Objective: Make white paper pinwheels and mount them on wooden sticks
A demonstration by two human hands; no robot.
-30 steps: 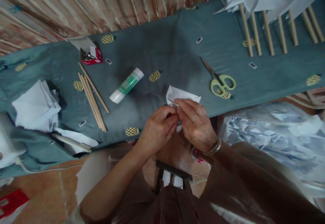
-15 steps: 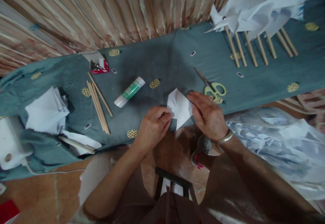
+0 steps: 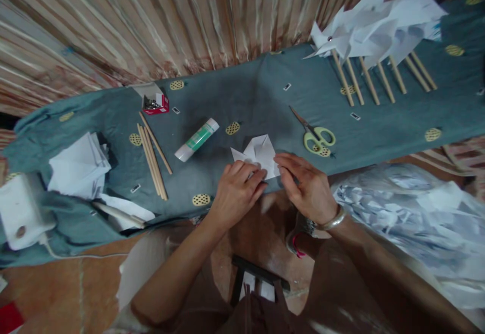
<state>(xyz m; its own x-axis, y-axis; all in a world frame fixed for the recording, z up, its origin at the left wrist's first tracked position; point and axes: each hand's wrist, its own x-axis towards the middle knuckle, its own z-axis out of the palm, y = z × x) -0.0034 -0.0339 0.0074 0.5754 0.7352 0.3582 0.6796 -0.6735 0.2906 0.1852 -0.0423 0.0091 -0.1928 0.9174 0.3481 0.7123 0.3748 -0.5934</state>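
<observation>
A white folded piece of paper (image 3: pixel 265 153) with pointed corners lies at the near edge of the cloth-covered table. My left hand (image 3: pixel 239 188) presses its fingers on the paper's lower left part and hides some of it. With thumb and fingers close together, my right hand (image 3: pixel 305 185) grips the paper's right edge. Green-handled scissors (image 3: pixel 313 133) rest just beyond my right hand, blades pointing up and left. A glue stick (image 3: pixel 197 139) with a green label lies to the left, past my left hand.
Finished paper pinwheels (image 3: pixel 373 31) on wooden sticks lie far right. Several loose sticks (image 3: pixel 151 159), a red box (image 3: pixel 156 104) of metal pins, stacked white paper (image 3: pixel 79 167) and a white device (image 3: pixel 22 212) are at left. A plastic bag of paper scraps (image 3: pixel 401 218) stands right, below the table edge.
The paper has turned between my hands, and a point now sticks out at its upper left. My left hand has shifted over the paper, its fingers flatter. The camera view has moved slightly.
</observation>
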